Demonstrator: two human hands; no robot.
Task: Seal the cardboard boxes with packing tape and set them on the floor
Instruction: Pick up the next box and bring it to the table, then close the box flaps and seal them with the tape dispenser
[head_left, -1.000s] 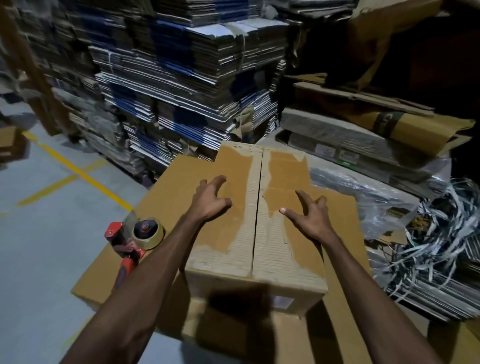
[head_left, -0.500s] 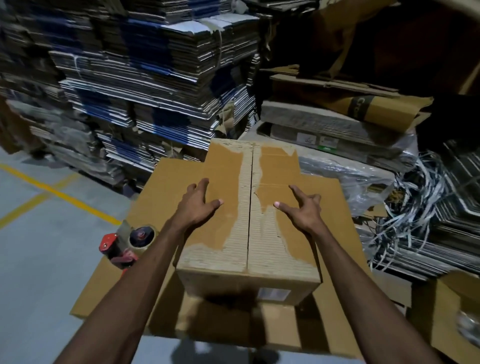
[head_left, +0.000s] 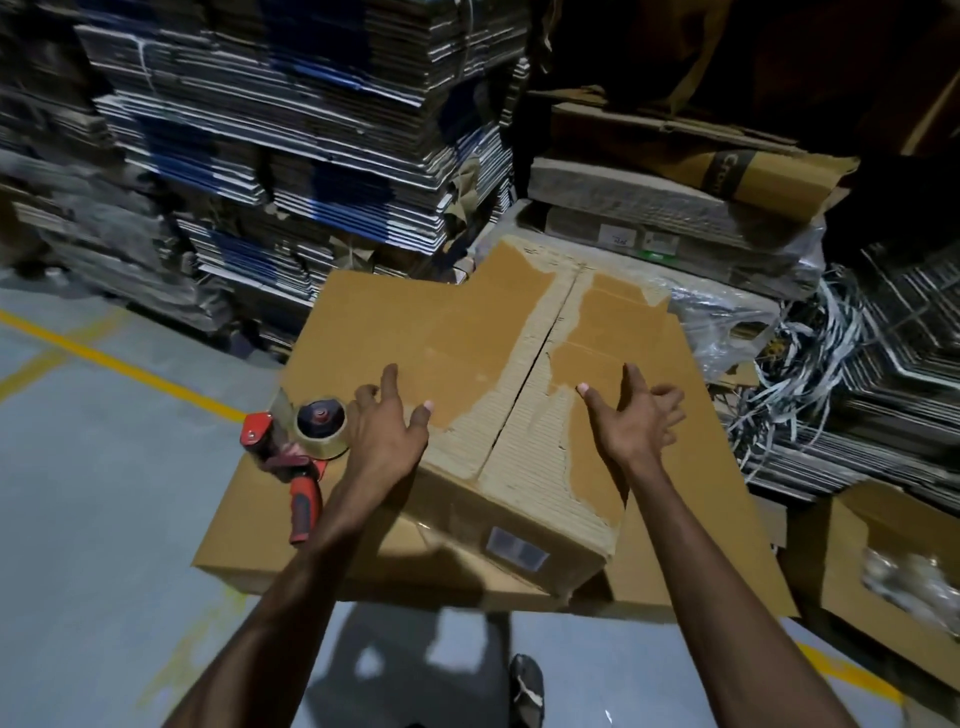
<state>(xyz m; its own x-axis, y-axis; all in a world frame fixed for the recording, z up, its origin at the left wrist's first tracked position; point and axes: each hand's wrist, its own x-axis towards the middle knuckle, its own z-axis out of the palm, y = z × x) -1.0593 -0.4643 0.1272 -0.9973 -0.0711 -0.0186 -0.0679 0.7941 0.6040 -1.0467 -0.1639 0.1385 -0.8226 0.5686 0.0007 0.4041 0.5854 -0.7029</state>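
Both hands have slid off the box top since the earlier frame and now sit at its near corners, with the box itself turned slightly askew; the left hand (head_left: 387, 436) spreads its fingers over the near-left corner, touching the top edge, gripping nothing; the right hand (head_left: 636, 415) hovers palm-up with fingers splayed just beside the near-right edge, and whether it touches the cardboard cannot be told. Seen from the head camera, the cardboard box (head_left: 524, 415) lies on a larger flattened carton (head_left: 363, 322); its two top flaps meet along a centre seam, and the brown outer paper is torn away on both sides of it, baring pale corrugated ribs; a small label shows on its near side. A red-handled tape dispenser (head_left: 298, 447) lies on the carton just left of the left hand; stacks of flattened cartons (head_left: 291, 130) rise behind; grey floor (head_left: 93, 493) with yellow lines to the left.
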